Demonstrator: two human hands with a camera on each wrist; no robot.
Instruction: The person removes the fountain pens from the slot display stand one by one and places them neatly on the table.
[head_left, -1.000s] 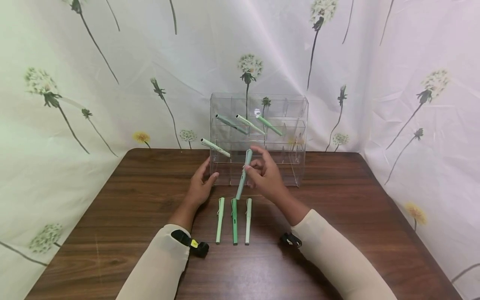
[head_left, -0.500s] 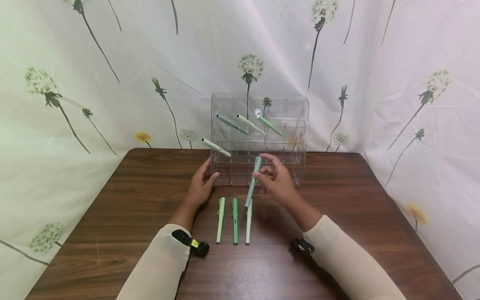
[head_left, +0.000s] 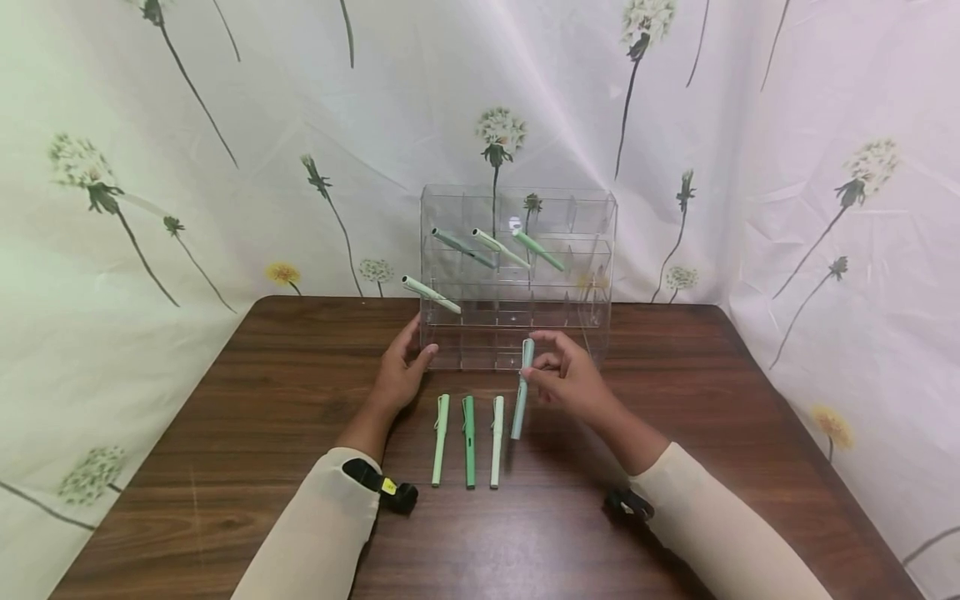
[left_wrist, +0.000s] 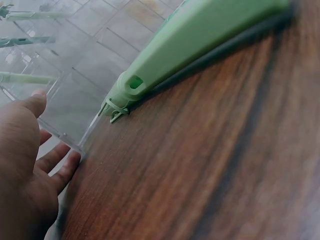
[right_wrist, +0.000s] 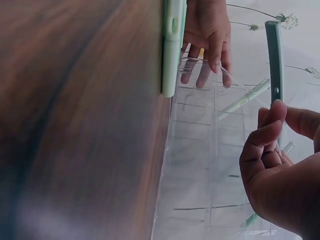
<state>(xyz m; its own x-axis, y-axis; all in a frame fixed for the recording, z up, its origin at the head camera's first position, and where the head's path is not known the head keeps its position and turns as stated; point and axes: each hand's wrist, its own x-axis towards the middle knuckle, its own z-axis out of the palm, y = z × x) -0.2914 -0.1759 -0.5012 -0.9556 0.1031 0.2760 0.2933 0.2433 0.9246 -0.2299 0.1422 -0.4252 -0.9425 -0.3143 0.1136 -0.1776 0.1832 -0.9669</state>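
Observation:
In the head view my right hand (head_left: 572,377) pinches a pale blue-green pen (head_left: 522,390) by its upper half, between thumb and fingers. The pen stands nearly upright, its lower end tilted toward me, to the right of a row of pens. That row is a light green pen (head_left: 441,442), a dark green pen (head_left: 469,442) and a pale mint pen (head_left: 496,442), lying side by side on the table. My left hand (head_left: 402,372) rests against the left side of a clear acrylic pen rack (head_left: 592,346), fingers extended, as the left wrist view also shows.
Several pens lean in the rack: a grey-green pen (head_left: 463,248), a cream pen (head_left: 501,248) and a green pen (head_left: 538,250) higher up, a pale pen (head_left: 431,295) lower left. The brown wooden table (head_left: 247,433) meets a flower-print curtain (head_left: 225,208) behind the rack.
My right hand has drawn the pale blue-green pen toward me and to the right, from in front of the rack to beside the row. My left hand has stayed put.

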